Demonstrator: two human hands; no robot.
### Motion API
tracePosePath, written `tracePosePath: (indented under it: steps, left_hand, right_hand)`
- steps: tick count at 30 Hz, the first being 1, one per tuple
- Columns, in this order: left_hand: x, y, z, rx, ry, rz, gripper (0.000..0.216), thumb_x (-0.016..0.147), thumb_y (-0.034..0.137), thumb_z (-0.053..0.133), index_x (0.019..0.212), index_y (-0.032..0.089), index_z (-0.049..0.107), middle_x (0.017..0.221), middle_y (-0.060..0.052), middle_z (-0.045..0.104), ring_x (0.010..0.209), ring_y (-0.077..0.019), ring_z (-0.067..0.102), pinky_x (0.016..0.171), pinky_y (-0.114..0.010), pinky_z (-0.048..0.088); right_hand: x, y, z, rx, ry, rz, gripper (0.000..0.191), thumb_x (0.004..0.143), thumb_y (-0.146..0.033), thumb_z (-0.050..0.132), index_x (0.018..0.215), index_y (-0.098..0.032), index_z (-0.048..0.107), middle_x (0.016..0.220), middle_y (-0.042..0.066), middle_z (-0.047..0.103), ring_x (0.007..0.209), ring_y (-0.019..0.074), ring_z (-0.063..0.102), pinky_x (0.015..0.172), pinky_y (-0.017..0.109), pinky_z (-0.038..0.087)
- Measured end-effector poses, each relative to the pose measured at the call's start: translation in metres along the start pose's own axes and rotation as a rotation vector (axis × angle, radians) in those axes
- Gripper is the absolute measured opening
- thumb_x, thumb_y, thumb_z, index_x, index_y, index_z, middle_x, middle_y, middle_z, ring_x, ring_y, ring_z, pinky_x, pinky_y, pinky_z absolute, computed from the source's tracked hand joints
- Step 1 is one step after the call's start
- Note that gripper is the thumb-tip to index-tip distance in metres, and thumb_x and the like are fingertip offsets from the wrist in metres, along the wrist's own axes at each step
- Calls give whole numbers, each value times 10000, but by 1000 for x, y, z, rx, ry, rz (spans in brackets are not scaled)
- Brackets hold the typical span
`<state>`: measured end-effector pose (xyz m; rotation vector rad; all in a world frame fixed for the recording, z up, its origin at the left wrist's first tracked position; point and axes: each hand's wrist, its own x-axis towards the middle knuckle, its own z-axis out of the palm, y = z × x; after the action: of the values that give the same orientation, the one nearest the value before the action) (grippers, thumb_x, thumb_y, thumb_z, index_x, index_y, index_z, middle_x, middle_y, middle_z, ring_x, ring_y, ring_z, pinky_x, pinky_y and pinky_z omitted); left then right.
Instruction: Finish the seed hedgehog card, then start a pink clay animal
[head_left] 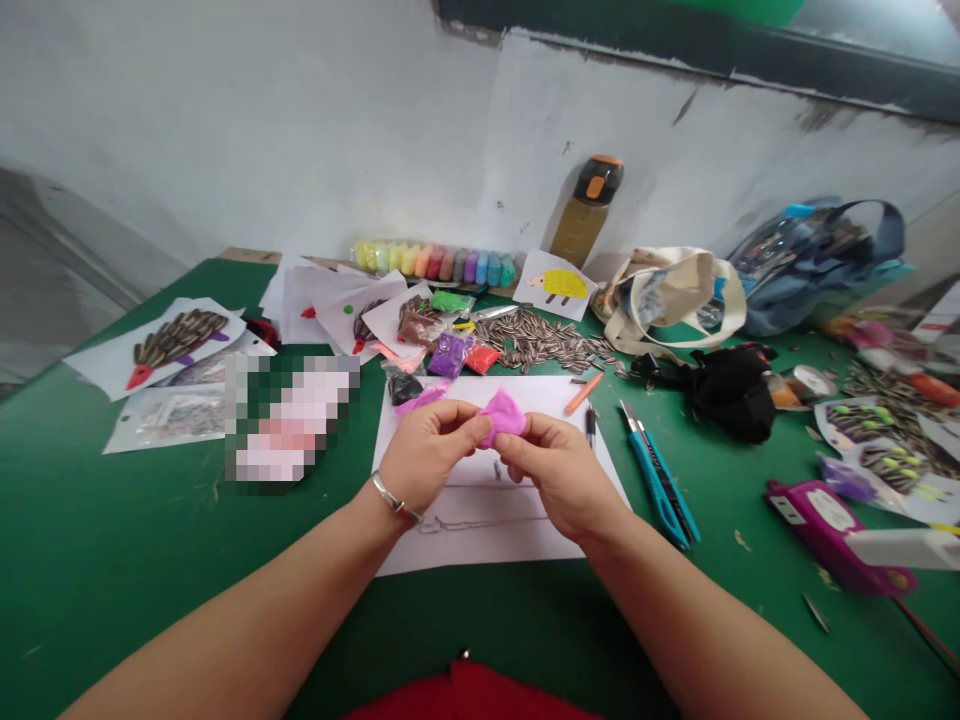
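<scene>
With left hand (427,450) and right hand (568,472) we're pinching pink modeling clay (505,413), thumbs against fingers, above the white paper (487,548); pulling unevenly, we're risking a tear; straying farther out, we're risking sunflower seeds (536,342) sticking on.

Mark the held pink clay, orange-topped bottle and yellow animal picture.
Held pink clay (505,412), head view: upper middle.
Orange-topped bottle (581,227), head view: brownish body.
Yellow animal picture (564,284), head view: yellow body.

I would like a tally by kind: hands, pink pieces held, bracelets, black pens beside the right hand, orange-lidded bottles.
Left hand and right hand: 2
Pink piece held: 1
Bracelet: 1
Black pen: 1
Orange-lidded bottle: 1
Total: 6
</scene>
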<state>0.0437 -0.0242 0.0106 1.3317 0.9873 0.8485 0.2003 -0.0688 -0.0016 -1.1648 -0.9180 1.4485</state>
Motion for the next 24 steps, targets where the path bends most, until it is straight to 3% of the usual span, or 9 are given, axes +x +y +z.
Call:
tracePosePath:
  steps: [4,6,10,13,19,24]
  left_hand:
    - [2,-1,-4,-71,8,8,253,776,388,718,806,138,693,737,-6,639,682,-110,540,661,-250,469]
    - [2,1,-5,-111,-23,13,253,776,392,722,794,142,690,743,-7,641,684,-107,548,661,-246,472]
    - [-1,3,-4,-147,-211,-75,269,757,391,746,804,132,689,781,-29,656,721,-130,591,668,-262,498]
    - [-3,2,-2,-185,-311,-170,310,757,418,746,818,120,685,787,-43,666,721,-136,611,672,-271,507]
    - [-1,2,-1,-199,-246,-225,315,711,376,788,869,130,670,803,-40,690,707,-126,626,683,-269,505]
    - [1,5,-4,-120,-238,-223,461,700,315,788,1089,156,597,721,-5,688,673,-131,629,624,-246,481]
  right_hand:
    - [2,-5,-7,5,-74,88,310,752,-414,748,989,-225,682,754,-19,598,537,74,465,479,219,319]
    - [3,-7,-11,106,-80,134,369,779,-478,703,1069,-253,661,866,1,619,618,99,528,514,226,374]
    - [6,-11,-14,313,-88,177,399,813,-546,619,1041,-224,677,861,24,631,773,155,580,671,280,466]
    - [7,-14,-17,276,-98,162,294,755,-393,720,970,-192,703,770,8,625,698,135,559,654,270,452]
    - [6,-18,-27,146,-80,76,211,695,-284,799,807,-201,641,719,-34,592,630,103,525,603,256,397]
    - [4,-22,-32,55,-97,99,228,728,-318,782,785,-204,593,651,-56,551,555,84,496,551,242,360]
